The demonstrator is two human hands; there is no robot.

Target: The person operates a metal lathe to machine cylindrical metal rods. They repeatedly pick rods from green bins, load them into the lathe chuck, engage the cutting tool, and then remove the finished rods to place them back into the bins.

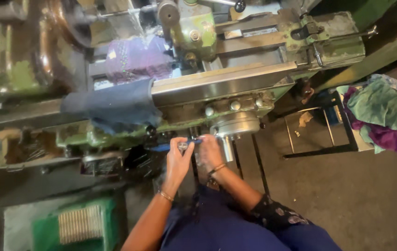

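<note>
Metal-grey and small, a round part is seen pinched in the left hand at six o'clock below the green lathe, while the right hand is closed on a blue tool touching it, work evidently unfinished.

This is a machine workshop. A big green lathe with worn paint fills the view. Cloths lie on it, and a metal stand with rags is beside the lathe on a dusty concrete floor.
</note>
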